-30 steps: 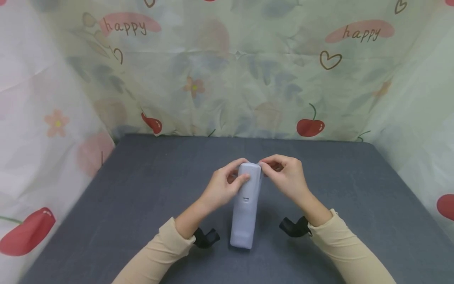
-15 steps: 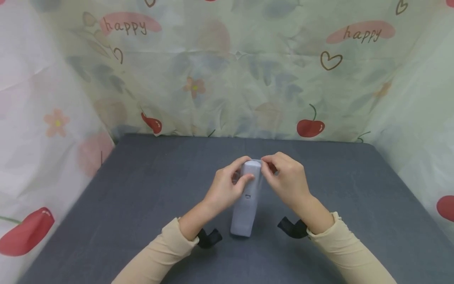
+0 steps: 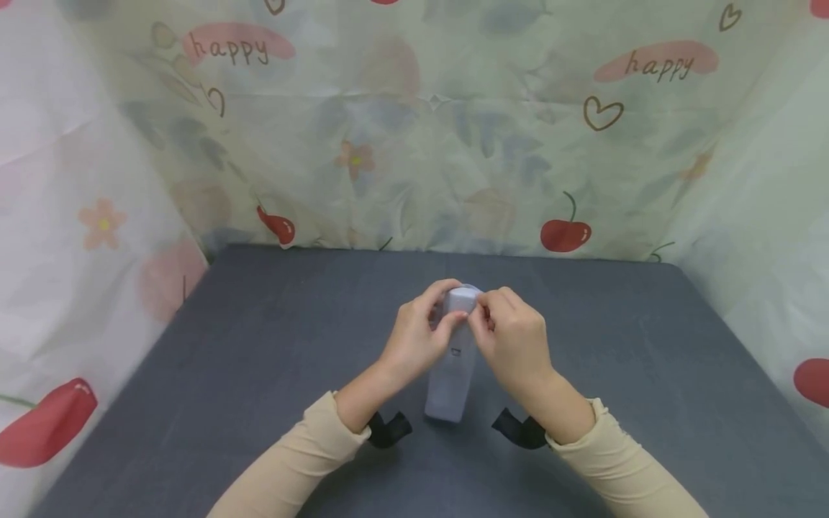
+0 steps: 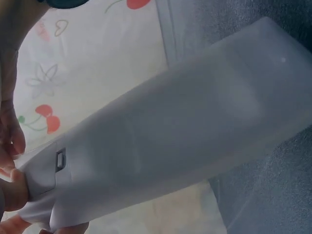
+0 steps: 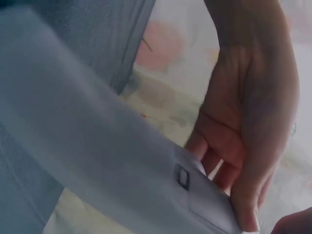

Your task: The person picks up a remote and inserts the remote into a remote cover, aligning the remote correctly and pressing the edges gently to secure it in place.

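A dark grey table fills the room's floor of view, walled on three sides by a pale curtain printed with cherries, hearts and "happy". At the table's middle stands a grey-white remote, lower end on the table. The left hand and right hand each pinch its top, grip closed round it

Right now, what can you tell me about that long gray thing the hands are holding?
The gray thing is a long, pale blue-gray case that looks like smooth, matte plastic, with rounded ends. It has a small dark rectangular mark near its upper part. It stands tilted, its lower end resting on the dark gray table. The left hand and right hand both grip its top end with curled fingers.
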Tool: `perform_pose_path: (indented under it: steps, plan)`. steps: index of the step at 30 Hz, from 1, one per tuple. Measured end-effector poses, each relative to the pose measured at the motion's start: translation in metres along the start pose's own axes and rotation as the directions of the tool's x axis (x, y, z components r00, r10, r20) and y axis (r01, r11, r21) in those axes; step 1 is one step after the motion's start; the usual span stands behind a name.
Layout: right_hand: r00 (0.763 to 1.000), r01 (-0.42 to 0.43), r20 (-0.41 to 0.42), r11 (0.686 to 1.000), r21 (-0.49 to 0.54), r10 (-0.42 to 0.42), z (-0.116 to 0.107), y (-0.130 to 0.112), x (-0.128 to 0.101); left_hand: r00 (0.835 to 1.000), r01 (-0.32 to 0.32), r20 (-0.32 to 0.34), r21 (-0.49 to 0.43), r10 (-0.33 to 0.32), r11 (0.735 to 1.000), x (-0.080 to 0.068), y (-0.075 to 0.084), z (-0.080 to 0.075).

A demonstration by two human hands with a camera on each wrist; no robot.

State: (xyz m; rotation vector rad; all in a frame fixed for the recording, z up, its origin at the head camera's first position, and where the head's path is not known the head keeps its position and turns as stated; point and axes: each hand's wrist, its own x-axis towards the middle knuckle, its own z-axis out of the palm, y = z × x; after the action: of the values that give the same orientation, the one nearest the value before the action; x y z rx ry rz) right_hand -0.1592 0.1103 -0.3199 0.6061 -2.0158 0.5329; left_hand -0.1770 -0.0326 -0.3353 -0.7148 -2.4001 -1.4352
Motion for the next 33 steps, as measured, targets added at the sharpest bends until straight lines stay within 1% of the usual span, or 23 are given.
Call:
perform_pose_path:
  steps: [5, 9, 12, 14, 16, 17, 18, 20, 22, 24, 26, 27, 29, 30, 33]
  plan:
    - [0.998, -0.04, -0.044, 0.999, -0.014, 0.039, 0.007, -0.005, -0.002, 0.999, 0.003, -0.037, -0.001, -0.003, 1.0, 0.002, -0.002, 0.002]
    - [0.995, -0.069, -0.065, 0.998, 0.006, 0.069, 0.013, -0.006, -0.005, 0.998, 0.021, -0.054, -0.049, -0.024, 0.999, 0.001, -0.003, 0.002]
    - [0.992, -0.102, -0.061, 0.992, 0.069, 0.106, 0.016, -0.005, -0.007, 0.998, 0.031, -0.054, -0.091, -0.036, 0.995, 0.001, -0.005, 0.001]
    - [0.991, -0.123, -0.026, 0.983, 0.136, 0.128, 0.017, -0.004, -0.01, 0.997, 0.048, -0.057, -0.126, -0.056, 0.991, 0.002, -0.008, -0.001]
    - [0.987, -0.16, 0.027, 0.964, 0.211, 0.158, 0.017, -0.001, -0.012, 0.995, 0.07, -0.058, -0.163, -0.08, 0.984, 0.004, -0.011, -0.003]
    - [0.981, -0.193, 0.06, 0.947, 0.257, 0.184, 0.017, 0.001, -0.014, 0.994, 0.082, -0.054, -0.187, -0.094, 0.979, 0.004, -0.013, -0.004]
    - [0.971, -0.236, 0.1, 0.923, 0.304, 0.215, 0.016, 0.003, -0.014, 0.993, 0.093, -0.045, -0.211, -0.105, 0.973, 0.004, -0.014, -0.005]
    - [0.939, -0.338, 0.191, 0.86, 0.382, 0.285, 0.015, 0.009, -0.014, 0.993, 0.109, -0.019, -0.257, -0.118, 0.96, 0.004, -0.016, -0.006]
    - [0.889, -0.451, 0.301, 0.772, 0.448, 0.344, 0.011, 0.014, -0.012, 0.993, 0.119, 0.008, -0.292, -0.122, 0.949, 0.004, -0.016, -0.008]
    - [0.833, -0.542, 0.418, 0.688, 0.482, 0.363, 0.009, 0.02, -0.011, 0.993, 0.118, 0.026, -0.311, -0.116, 0.943, 0.004, -0.016, -0.01]
    - [0.788, -0.598, 0.509, 0.629, 0.496, 0.347, 0.007, 0.024, -0.01, 0.993, 0.119, 0.036, -0.319, -0.114, 0.94, 0.004, -0.015, -0.011]
    - [0.772, -0.615, 0.539, 0.608, 0.502, 0.336, 0.007, 0.025, -0.01, 0.993, 0.119, 0.041, -0.32, -0.112, 0.94, 0.004, -0.015, -0.012]
    - [0.755, -0.632, 0.574, 0.584, 0.509, 0.316, 0.007, 0.027, -0.012, 0.992, 0.126, 0.053, -0.317, -0.115, 0.94, 0.003, -0.014, -0.013]
    - [0.752, -0.636, 0.582, 0.576, 0.513, 0.31, 0.007, 0.027, -0.012, 0.992, 0.129, 0.058, -0.315, -0.116, 0.94, 0.003, -0.014, -0.013]
    - [0.753, -0.635, 0.581, 0.575, 0.517, 0.31, 0.008, 0.027, -0.014, 0.991, 0.132, 0.062, -0.305, -0.118, 0.943, 0.002, -0.014, -0.013]
